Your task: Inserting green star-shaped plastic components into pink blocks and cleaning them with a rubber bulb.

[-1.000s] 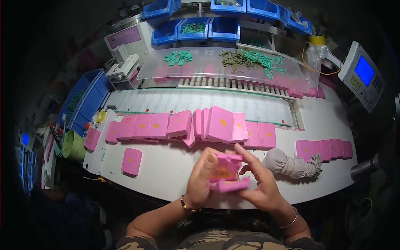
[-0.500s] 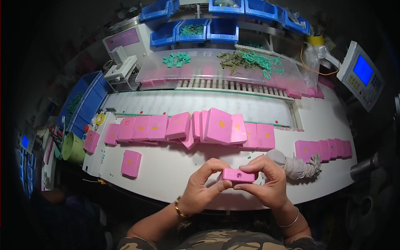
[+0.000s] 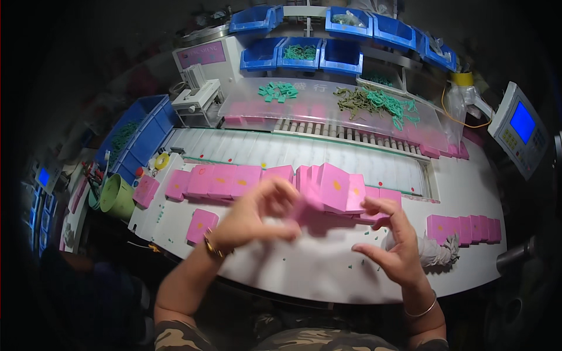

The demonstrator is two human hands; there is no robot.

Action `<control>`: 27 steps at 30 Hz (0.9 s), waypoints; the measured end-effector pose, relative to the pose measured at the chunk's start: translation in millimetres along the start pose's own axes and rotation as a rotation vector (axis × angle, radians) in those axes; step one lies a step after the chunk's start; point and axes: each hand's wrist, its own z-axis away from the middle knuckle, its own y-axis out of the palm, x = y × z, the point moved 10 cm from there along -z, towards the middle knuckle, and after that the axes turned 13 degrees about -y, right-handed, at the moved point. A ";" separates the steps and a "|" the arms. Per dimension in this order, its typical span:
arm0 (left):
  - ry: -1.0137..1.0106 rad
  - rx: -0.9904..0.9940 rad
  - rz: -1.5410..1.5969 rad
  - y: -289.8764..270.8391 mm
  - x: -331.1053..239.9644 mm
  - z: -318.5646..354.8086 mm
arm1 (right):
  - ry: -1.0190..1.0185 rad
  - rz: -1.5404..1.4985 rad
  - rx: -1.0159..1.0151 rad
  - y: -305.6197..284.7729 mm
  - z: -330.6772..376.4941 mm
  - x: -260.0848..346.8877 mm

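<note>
At left, a lone pink rectangular block point(image 3: 201, 225) lies flat, long axis running away from the person; next, the left hand point(image 3: 254, 217) curls, thumb and fingers apart; a blurred pink block point(image 3: 301, 210) shows just beside its fingertips, gripped or not I cannot tell, its direction and long axis lost in blur; handling this block seems the step, calling next for steady fingers; rightmost, the right hand point(image 3: 399, 254) is spread, empty.

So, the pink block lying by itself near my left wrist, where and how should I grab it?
Probably across the two long sides of the pink block, coming from above with the left hand, which is nearer: the block lies flat on the table, boxy and straight-sided, apart from the row, with nothing stacked on it.
</note>
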 end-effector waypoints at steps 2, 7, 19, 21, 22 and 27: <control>-0.036 -0.277 0.077 -69.6 5.9 -22.9 | -0.042 0.159 0.026 -10.4 -6.3 2.0; -0.054 -0.863 -0.714 -209.6 36.6 -49.0 | -0.021 0.416 0.195 -2.8 -23.6 -8.3; 0.090 -1.090 -1.193 -164.8 5.5 -64.2 | -0.059 0.406 0.399 60.0 -62.6 -52.4; 0.213 -1.040 -1.126 -123.5 -18.3 -47.1 | -0.086 0.410 0.363 56.3 -63.2 -46.4; 0.301 -0.928 -0.918 -102.1 -32.8 -35.9 | -0.123 0.414 0.327 51.6 -64.7 -38.9; 0.079 -0.283 -0.006 -4.7 -8.8 -21.9 | -0.252 0.457 0.160 18.9 -46.8 12.5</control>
